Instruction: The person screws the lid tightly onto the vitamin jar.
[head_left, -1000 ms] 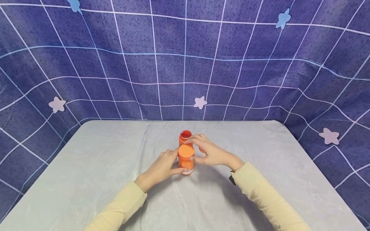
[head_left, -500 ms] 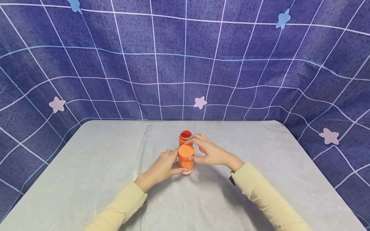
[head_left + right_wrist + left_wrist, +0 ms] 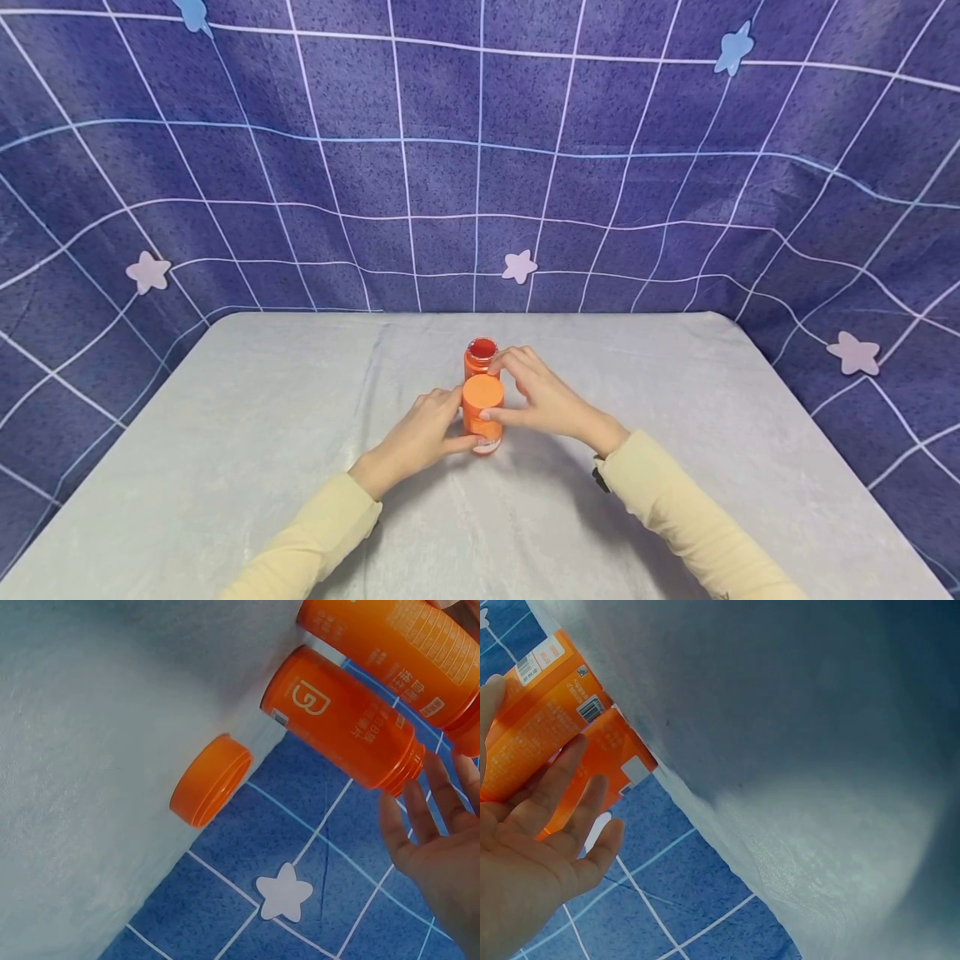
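Note:
Near the middle of the table, an orange bottle (image 3: 483, 427) stands upright with its orange cap (image 3: 483, 391) on top. My left hand (image 3: 420, 429) grips the lower part of this bottle, thumb on the near side and fingers on the far side. At the cap, my right hand (image 3: 551, 404) has its thumb on the near side and fingers round the far side. Directly behind stands a second, redder orange bottle (image 3: 477, 364), its mouth uncovered. A loose orange cap (image 3: 211, 780) lies on the table in the right wrist view; my right hand mostly hides it in the head view.
A pale grey cloth covers the table (image 3: 262, 433). A dark blue curtain (image 3: 442, 175) with white grid lines and star shapes hangs behind it and along both sides.
My right thumb has slid left across the near side of the capped bottle, while its fingers have shifted right on the far side. My left hand and both bottles have stayed in place.

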{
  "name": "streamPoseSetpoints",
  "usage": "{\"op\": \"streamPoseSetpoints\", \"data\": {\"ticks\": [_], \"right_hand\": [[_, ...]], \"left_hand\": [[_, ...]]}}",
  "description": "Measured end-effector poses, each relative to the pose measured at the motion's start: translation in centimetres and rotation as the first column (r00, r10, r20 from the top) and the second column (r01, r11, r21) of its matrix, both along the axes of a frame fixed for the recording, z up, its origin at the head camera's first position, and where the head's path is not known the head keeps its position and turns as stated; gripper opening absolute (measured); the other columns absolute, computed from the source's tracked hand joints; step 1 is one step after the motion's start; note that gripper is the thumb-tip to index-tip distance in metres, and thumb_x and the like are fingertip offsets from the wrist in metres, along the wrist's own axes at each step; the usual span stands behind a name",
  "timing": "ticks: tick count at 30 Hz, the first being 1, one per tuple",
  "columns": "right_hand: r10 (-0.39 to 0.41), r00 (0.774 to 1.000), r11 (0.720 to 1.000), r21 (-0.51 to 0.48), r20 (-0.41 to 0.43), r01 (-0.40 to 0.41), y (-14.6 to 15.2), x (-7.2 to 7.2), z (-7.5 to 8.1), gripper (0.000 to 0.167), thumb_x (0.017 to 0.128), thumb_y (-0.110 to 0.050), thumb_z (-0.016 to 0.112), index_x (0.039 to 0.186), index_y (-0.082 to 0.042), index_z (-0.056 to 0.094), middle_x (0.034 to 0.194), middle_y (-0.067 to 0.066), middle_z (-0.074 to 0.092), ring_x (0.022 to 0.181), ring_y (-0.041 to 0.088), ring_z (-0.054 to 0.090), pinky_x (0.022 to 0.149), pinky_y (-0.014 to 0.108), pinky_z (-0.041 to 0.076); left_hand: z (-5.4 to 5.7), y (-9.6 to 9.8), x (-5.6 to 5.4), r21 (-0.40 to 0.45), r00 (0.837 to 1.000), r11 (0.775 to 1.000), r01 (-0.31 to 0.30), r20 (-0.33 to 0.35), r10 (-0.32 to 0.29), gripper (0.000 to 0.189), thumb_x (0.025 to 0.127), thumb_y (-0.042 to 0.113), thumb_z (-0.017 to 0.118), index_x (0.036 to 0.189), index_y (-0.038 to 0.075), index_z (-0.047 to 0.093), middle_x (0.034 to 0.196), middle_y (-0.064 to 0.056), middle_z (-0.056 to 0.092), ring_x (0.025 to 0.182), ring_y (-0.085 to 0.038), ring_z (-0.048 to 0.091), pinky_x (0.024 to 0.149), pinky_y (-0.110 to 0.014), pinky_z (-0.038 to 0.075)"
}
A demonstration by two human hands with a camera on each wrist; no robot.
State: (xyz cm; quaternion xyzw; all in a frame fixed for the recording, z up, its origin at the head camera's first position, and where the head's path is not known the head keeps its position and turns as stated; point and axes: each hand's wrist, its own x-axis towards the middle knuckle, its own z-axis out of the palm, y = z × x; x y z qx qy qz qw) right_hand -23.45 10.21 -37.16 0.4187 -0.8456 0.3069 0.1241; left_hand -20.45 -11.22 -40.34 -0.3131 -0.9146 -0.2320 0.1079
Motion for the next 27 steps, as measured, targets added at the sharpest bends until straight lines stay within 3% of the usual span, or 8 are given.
{"op": "streamPoseSetpoints", "data": {"ticks": [10, 15, 21, 27], "right_hand": [[0.038, 0.996, 0.999, 0.021, 0.081, -0.039, 0.3, -0.2, 0.1, 0.053, 0.077, -0.042, 0.07, 0.118, -0.015, 0.052, 0.118, -0.004, 0.052, 0.102, 0.011, 0.04, 0.072, 0.025, 0.043], [0.104, 0.984, 0.994, 0.015, 0.148, -0.107, 0.5, -0.4, 0.5, 0.055, 0.079, -0.03, 0.07, 0.126, -0.011, 0.049, 0.125, -0.001, 0.049, 0.111, 0.015, 0.039, 0.076, 0.037, 0.047], [0.179, 0.969, 0.983, 0.016, 0.169, -0.184, 0.5, -0.6, 1.0, 0.054, 0.079, -0.014, 0.065, 0.129, -0.008, 0.047, 0.131, 0.006, 0.047, 0.117, 0.017, 0.036, 0.078, 0.048, 0.046], [0.181, 0.971, 0.981, 0.043, 0.155, -0.19, 0.6, -0.7, 1.1, 0.055, 0.075, -0.007, 0.062, 0.129, -0.009, 0.049, 0.131, 0.008, 0.047, 0.116, 0.017, 0.037, 0.083, 0.04, 0.042]], "left_hand": [[0.0, 0.0, 0.0, -0.008, 0.999, 1.0, -0.01, 0.032, 0.01, 0.067, 0.074, 0.042, 0.072, 0.128, 0.011, 0.047, 0.108, -0.004, 0.064, 0.098, -0.022, 0.058, 0.091, -0.043, 0.041], [0.0, 0.0, 0.0, -0.012, 0.999, 1.0, -0.015, 0.036, 0.016, 0.067, 0.075, 0.043, 0.071, 0.128, 0.01, 0.046, 0.108, -0.005, 0.064, 0.098, -0.023, 0.058, 0.092, -0.044, 0.04], [0.0, 0.0, 0.0, -0.015, 0.999, 1.0, -0.016, 0.041, 0.017, 0.069, 0.075, 0.044, 0.07, 0.13, 0.011, 0.045, 0.11, -0.004, 0.064, 0.098, -0.022, 0.058, 0.092, -0.043, 0.04], [0.0, 0.0, -0.1, -0.011, 0.999, 1.0, -0.014, 0.045, 0.014, 0.071, 0.075, 0.045, 0.07, 0.132, 0.012, 0.043, 0.112, -0.004, 0.064, 0.099, -0.022, 0.058, 0.092, -0.044, 0.04]]}}
